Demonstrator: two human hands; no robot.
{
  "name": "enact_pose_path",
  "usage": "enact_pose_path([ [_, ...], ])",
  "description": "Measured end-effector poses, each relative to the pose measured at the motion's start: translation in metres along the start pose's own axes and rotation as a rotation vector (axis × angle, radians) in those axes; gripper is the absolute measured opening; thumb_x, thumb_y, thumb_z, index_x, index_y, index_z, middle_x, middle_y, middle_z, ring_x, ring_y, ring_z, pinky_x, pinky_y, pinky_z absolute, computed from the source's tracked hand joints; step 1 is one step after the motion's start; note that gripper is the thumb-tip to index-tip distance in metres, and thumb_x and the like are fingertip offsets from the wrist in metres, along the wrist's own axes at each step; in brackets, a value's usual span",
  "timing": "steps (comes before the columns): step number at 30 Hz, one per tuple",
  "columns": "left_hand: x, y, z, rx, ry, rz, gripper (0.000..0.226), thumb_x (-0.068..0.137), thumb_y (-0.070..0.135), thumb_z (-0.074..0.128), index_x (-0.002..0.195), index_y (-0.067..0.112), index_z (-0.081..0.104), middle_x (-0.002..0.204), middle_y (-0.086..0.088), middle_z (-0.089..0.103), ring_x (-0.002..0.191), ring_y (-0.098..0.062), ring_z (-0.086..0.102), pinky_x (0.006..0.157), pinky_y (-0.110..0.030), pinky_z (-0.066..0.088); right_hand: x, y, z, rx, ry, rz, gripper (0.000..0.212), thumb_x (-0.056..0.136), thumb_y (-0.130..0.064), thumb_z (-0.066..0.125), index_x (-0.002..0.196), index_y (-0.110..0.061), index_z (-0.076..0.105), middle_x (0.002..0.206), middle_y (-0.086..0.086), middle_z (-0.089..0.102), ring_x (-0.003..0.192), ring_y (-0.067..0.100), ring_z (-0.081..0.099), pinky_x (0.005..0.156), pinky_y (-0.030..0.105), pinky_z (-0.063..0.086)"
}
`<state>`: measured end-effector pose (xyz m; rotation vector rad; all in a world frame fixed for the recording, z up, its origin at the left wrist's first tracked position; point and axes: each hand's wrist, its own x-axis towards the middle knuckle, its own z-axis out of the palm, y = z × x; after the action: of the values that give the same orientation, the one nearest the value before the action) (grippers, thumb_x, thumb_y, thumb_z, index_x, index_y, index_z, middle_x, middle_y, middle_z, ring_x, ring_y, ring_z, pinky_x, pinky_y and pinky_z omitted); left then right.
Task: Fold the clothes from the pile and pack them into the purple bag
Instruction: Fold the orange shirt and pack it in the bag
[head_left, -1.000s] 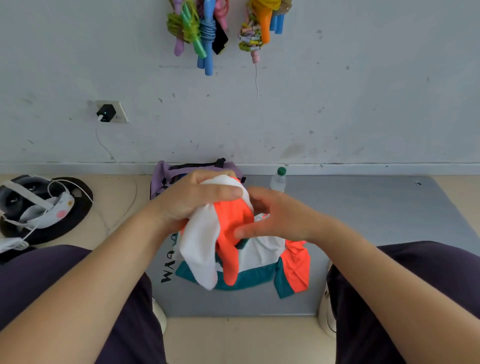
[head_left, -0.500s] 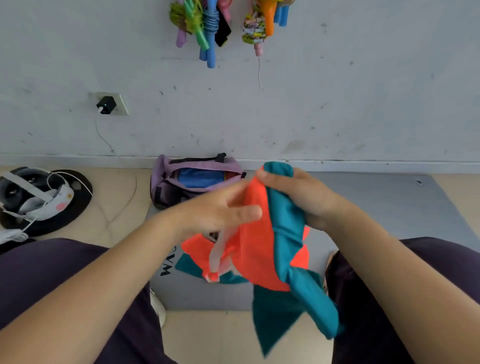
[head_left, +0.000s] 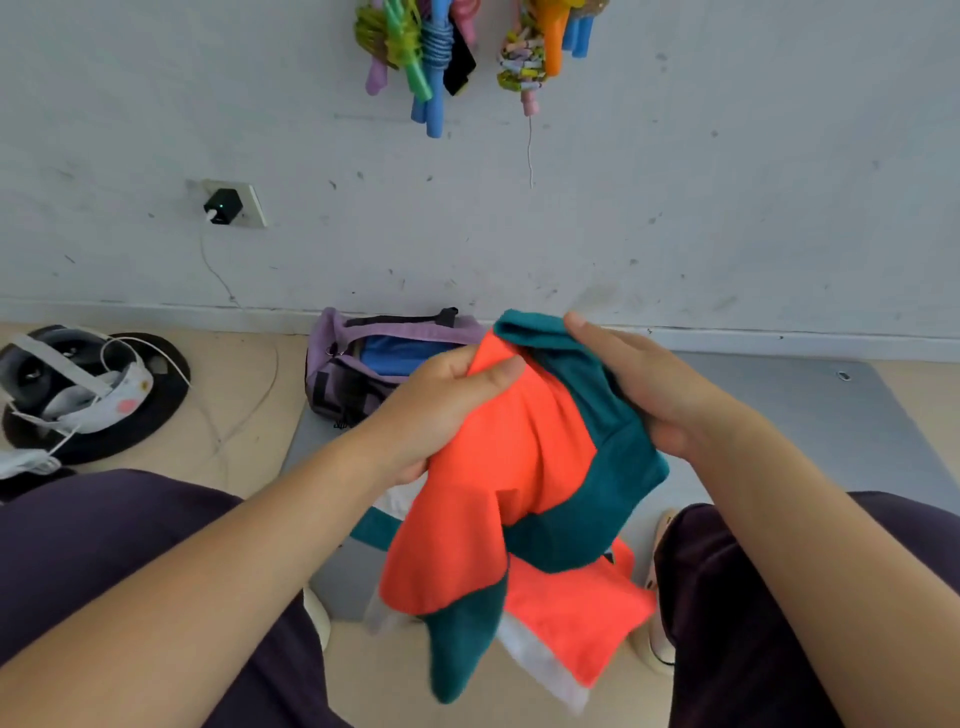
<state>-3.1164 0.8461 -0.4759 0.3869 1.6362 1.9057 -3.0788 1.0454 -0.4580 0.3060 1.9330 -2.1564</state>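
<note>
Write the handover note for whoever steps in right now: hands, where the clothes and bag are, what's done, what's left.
Left hand: grips the orange panel of the orange-and-teal garment near its top edge.
Right hand: holds the teal top edge of the same garment, which hangs unfolded in the air above the grey mat.
Purple bag: open on the floor by the wall, behind the left hand, with something blue already inside.
Done: at least one item seems to be packed.
Left: fold this garment and put it into the bag. More orange and white fabric shows below it; I cannot tell whether that is a separate piece.
</note>
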Motion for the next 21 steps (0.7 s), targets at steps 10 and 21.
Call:
enact_pose_path([
  [10, 0.0, 0.021, -0.025, 0.071, 0.086, 0.104, 0.018, 0.074, 0.044, 0.069, 0.078, 0.027, 0.076, 0.073, 0.015, 0.072, 0.07, 0.003, 0.067, 0.059, -0.005, 0.047, 0.001, 0.011, 0.005, -0.23, 0.003, 0.07, 0.055, 0.077, -0.037, 0.078, 0.124, -0.017, 0.06, 0.114, 0.004, 0.071, 0.103, 0.02, 0.07, 0.091, 0.036, 0.055],
  [21, 0.001, 0.025, -0.044, 0.217, -0.046, 0.019, 0.013, 0.082, 0.04, 0.063, 0.079, 0.039, 0.076, 0.076, 0.015, 0.073, 0.069, 0.002, 0.068, 0.06, -0.012, 0.05, -0.008, 0.004, 0.008, -0.305, -0.052, -0.11, 0.009, 0.09, -0.024, 0.067, 0.081, -0.026, 0.067, 0.082, 0.007, 0.07, 0.072, 0.015, 0.063, 0.069, 0.024, 0.047],
])
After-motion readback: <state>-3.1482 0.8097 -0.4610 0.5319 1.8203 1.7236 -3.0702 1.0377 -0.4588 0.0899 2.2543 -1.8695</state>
